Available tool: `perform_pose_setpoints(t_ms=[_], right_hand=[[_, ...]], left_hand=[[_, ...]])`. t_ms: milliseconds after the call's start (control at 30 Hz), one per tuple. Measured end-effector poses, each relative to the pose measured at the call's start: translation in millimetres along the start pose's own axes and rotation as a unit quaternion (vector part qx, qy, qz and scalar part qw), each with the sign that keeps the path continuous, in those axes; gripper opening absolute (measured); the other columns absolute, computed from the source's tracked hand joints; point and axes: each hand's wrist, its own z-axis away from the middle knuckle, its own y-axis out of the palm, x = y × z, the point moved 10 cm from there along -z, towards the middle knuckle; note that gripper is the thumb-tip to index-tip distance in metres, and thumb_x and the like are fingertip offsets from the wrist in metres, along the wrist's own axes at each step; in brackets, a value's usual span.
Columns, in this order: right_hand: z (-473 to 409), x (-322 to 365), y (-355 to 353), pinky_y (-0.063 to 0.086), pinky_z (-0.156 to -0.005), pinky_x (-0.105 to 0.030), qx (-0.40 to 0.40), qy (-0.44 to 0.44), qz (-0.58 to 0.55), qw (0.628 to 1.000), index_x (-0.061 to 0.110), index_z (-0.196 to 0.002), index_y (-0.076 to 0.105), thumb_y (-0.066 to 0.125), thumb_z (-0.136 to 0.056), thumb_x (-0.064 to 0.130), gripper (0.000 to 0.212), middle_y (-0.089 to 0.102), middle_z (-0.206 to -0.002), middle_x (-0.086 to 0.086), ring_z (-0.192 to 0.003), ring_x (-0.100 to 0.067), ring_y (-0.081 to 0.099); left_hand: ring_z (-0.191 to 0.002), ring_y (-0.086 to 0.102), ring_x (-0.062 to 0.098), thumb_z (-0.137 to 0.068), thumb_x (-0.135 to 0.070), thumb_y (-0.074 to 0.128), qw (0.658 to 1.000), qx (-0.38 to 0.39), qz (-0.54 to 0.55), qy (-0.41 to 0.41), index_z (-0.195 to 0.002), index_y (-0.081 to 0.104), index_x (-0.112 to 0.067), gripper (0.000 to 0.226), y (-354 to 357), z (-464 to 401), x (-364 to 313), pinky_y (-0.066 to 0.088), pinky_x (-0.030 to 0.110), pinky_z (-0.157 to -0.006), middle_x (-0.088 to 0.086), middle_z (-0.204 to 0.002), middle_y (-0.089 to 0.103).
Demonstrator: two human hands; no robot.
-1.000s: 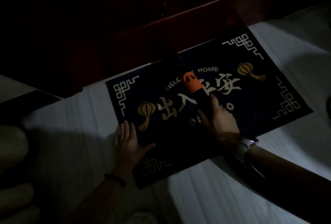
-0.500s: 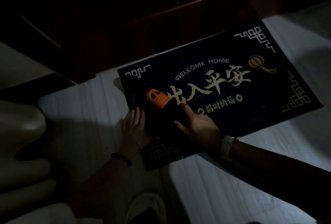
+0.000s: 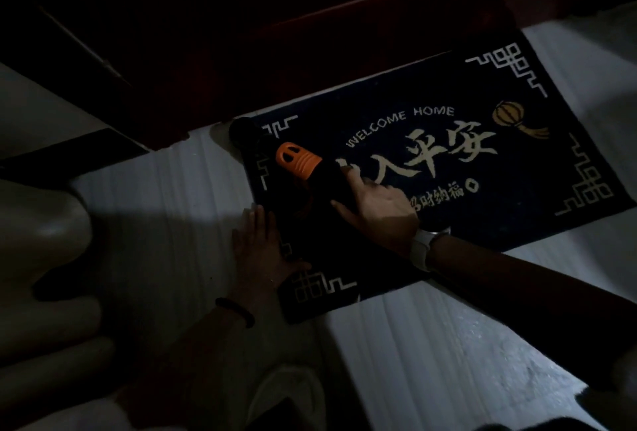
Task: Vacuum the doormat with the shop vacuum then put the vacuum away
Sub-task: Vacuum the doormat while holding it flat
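Home entrance, dimly lit: "WELCOME HOME" doormat (image 3: 431, 168) on pale floor (image 3: 448, 344) against dark red wooden door (image 3: 275, 51).

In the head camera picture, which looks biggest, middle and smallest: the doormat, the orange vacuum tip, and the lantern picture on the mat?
1. doormat, biggest by far.
2. orange vacuum tip.
3. lantern picture, about the same as the tip; too close to rank surely.

Right hand (image 3: 379, 205) gripping orange-tipped vacuum (image 3: 298, 163) on dark doormat (image 3: 448, 162), left hand (image 3: 262, 248) flat on mat edge
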Motion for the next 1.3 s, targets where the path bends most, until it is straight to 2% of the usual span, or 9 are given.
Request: perform_pose_setpoints(t_ms=[200,367,467,633,800,967,1100,1167,1300], right_hand=[[-11.9,7.2,10.9,0.050,-0.078,-0.040,0.084,0.011,-0.136,0.987,0.013,-0.133,0.029,0.049,-0.090,0.037,0.052,0.061,-0.112,-0.016,-0.095,-0.034,0.059],[-15.9,-11.7,6.3,0.042,-0.069,-0.033,0.038,0.020,-0.069,0.997,0.014,-0.133,0.029,0.045,-0.091,0.039,0.052,0.062,-0.111,-0.016,-0.093,-0.034,0.060],[-16.5,-46.4,-9.3,0.042,-0.067,-0.031,0.011,0.055,-0.097,0.994,0.015,-0.131,0.031,0.046,-0.091,0.039,0.049,0.062,-0.108,-0.013,-0.083,-0.028,0.059],[-9.0,-99.8,-37.1,0.044,-0.065,-0.034,-0.034,0.099,-0.105,0.989,0.015,-0.132,0.032,0.048,-0.090,0.039,0.051,0.063,-0.102,-0.014,-0.079,-0.029,0.059],[14.8,-158.3,-56.0,0.051,-0.068,-0.042,-0.067,0.187,-0.155,0.968,0.015,-0.130,0.036,0.050,-0.089,0.035,0.047,0.063,-0.093,-0.015,-0.075,-0.033,0.060],[28.2,-199.7,-70.0,0.042,-0.073,-0.034,-0.094,0.266,-0.170,0.944,0.014,-0.132,0.036,0.050,-0.090,0.036,0.049,0.059,-0.113,-0.022,-0.098,-0.039,0.057],[27.1,-208.8,-71.0,0.048,-0.078,-0.040,-0.091,0.274,-0.169,0.942,0.013,-0.131,0.036,0.051,-0.089,0.039,0.051,0.059,-0.115,-0.023,-0.099,-0.040,0.057],[27.3,-216.0,-72.6,0.049,-0.082,-0.044,-0.091,0.277,-0.168,0.942,0.013,-0.133,0.035,0.051,-0.089,0.040,0.054,0.058,-0.116,-0.022,-0.100,-0.040,0.057],[29.6,-239.6,-81.8,0.045,-0.076,-0.037,-0.097,0.282,-0.168,0.940,0.014,-0.133,0.036,0.051,-0.089,0.039,0.052,0.060,-0.114,-0.020,-0.099,-0.037,0.058]], left_hand=[[-0.140,-0.022,0.030,-0.067,-0.065,0.062,1.000,0.017,-0.024,-0.010,-0.145,-0.013,-0.013,0.120,2.4,-2.6,-4.0,-0.005,0.056,-0.112,0.013,-0.154,-0.018],[-0.141,-0.020,0.029,-0.069,-0.062,0.064,0.998,0.050,-0.046,0.003,-0.144,-0.014,-0.013,0.119,1.4,-5.6,-13.0,-0.003,0.058,-0.111,0.013,-0.153,-0.021],[-0.141,-0.017,0.030,-0.070,-0.057,0.067,0.996,0.070,-0.060,-0.008,-0.144,-0.015,-0.012,0.119,2.0,-8.0,-17.0,-0.002,0.057,-0.112,0.017,-0.152,-0.020],[-0.139,-0.013,0.043,-0.070,-0.048,0.073,0.990,0.105,-0.098,-0.019,-0.144,-0.018,-0.025,0.119,-2.2,-11.9,-33.6,0.001,0.056,-0.112,0.030,-0.149,-0.015],[-0.137,-0.010,0.049,-0.072,-0.057,0.066,0.979,0.128,-0.148,-0.052,-0.143,-0.019,-0.023,0.116,0.5,-16.1,-37.9,-0.004,0.058,-0.111,0.033,-0.148,-0.015],[-0.140,-0.013,0.040,-0.077,-0.058,0.059,0.992,0.100,-0.069,-0.024,-0.146,-0.005,-0.011,0.105,-9.6,-29.5,-76.7,-0.001,0.056,-0.114,0.023,-0.151,-0.017],[-0.135,-0.028,0.040,-0.072,-0.058,0.065,0.991,0.109,-0.005,0.074,-0.143,-0.017,-0.032,0.111,-2.5,-46.8,-135.4,0.007,0.067,-0.109,0.008,-0.149,-0.033],[-0.131,-0.033,0.045,-0.066,-0.063,0.067,0.987,0.145,-0.006,0.064,-0.139,-0.022,-0.041,0.116,8.4,-52.7,-148.3,0.007,0.073,-0.104,0.007,-0.146,-0.039],[-0.129,-0.033,0.048,-0.064,-0.061,0.070,0.989,0.146,-0.022,0.028,-0.140,-0.020,-0.038,0.120,10.9,-53.5,-153.4,0.008,0.075,-0.100,0.010,-0.145,-0.040]])
